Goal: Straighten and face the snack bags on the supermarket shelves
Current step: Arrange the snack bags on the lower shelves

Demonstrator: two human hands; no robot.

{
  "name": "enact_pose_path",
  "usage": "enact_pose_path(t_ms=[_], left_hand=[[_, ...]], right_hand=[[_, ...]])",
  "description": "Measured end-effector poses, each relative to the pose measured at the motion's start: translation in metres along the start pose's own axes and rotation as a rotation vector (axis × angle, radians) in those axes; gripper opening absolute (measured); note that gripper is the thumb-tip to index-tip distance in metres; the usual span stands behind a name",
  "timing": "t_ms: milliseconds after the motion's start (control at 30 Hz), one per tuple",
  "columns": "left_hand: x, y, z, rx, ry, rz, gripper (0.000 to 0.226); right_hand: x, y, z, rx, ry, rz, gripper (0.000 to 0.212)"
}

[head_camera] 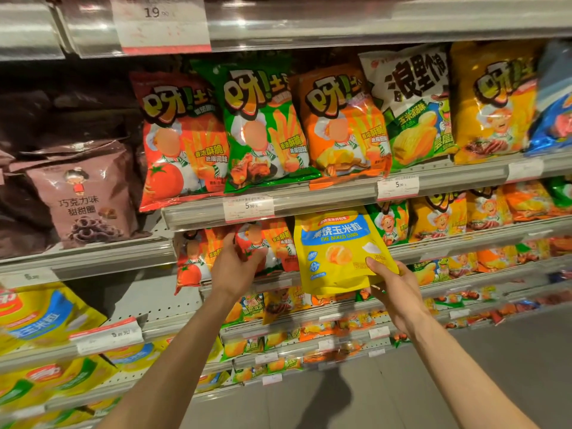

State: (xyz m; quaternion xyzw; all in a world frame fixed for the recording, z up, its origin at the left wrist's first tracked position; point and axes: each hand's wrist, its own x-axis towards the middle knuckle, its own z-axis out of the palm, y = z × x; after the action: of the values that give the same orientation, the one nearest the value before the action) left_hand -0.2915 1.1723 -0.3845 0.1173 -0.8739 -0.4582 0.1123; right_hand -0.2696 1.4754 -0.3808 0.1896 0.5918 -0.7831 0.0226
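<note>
Two bare forearms are reaching up from the bottom edge of the head view toward the snack shelves. On the left, the left hand (236, 267) is rising at a slant, wrist bent a little, fingers curling around the lower part of a red tomato-flavour chip bag (263, 246) on the second chip shelf; the thumb is lying across the bag's front, so the hand is gripping that bag. A second red bag (193, 258) is leaning just beside it, its bottom corner hanging below the shelf lip.

On the right, the right hand (391, 283) is coming in from the lower right, palm turned up, thumb pressing on the front of a yellow baked corn pouch (337, 249) while the other fingers are supporting it from behind and below. The pouch is being held upright in front of the second shelf, its top reaching the shelf rail (325, 198) that carries the price tag (249, 209).

Above that rail, a row of large bags is standing face out: red (179, 140), green (263, 125), orange (340, 119), then a white-and-green corn snack bag (414, 103). To the far left, brown chocolate ring bags (82, 193) are sitting on a neighbouring shelf.
</note>
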Motion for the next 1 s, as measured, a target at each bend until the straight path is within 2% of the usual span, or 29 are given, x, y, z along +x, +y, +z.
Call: enact_pose_path(t_ms=[100,233,367,467,600,633,700,767,867,967,1000], left_hand=[[0.015,0.005,0.014,0.134,0.001,-0.023,0.045],[0.022,0.004,0.028,0.246,-0.051,-0.013,0.058],[0.026,-0.004,0.031,0.291,-0.082,0.058,0.045],[0.038,-0.004,0.031,0.344,-0.194,0.064,0.045],[0.042,-0.003,0.021,0.180,-0.390,-0.025,0.044],[0.041,-0.008,0.020,0.156,-0.364,0.000,0.046],[0.028,-0.017,0.021,0.176,-0.166,0.090,0.050],[0.010,-0.016,0.025,0.105,-0.006,0.137,0.041],[-0.007,-0.005,0.030,-0.067,-0.023,0.113,0.043],[-0.009,0.005,0.031,-0.053,0.077,0.132,0.036],[-0.013,0.010,0.030,-0.055,0.056,0.111,0.037]], right_hand=[[-0.003,0.000,0.000,0.008,-0.002,0.004,0.028],[-0.004,-0.002,-0.001,0.001,-0.001,-0.002,0.021],[-0.003,-0.002,-0.002,-0.013,-0.001,-0.002,0.023],[-0.003,-0.002,0.001,-0.026,0.003,-0.007,0.024],[-0.002,-0.001,0.003,-0.028,0.012,-0.015,0.025],[-0.002,0.000,0.004,-0.026,0.012,-0.018,0.027],[-0.003,0.003,0.006,-0.013,0.011,-0.015,0.029],[-0.005,0.006,0.009,0.016,-0.007,-0.003,0.029],[-0.006,0.011,0.014,0.051,-0.046,0.028,0.033],[-0.008,0.018,0.017,0.059,-0.088,0.057,0.041],[-0.010,0.021,0.018,0.065,-0.101,0.071,0.045]])
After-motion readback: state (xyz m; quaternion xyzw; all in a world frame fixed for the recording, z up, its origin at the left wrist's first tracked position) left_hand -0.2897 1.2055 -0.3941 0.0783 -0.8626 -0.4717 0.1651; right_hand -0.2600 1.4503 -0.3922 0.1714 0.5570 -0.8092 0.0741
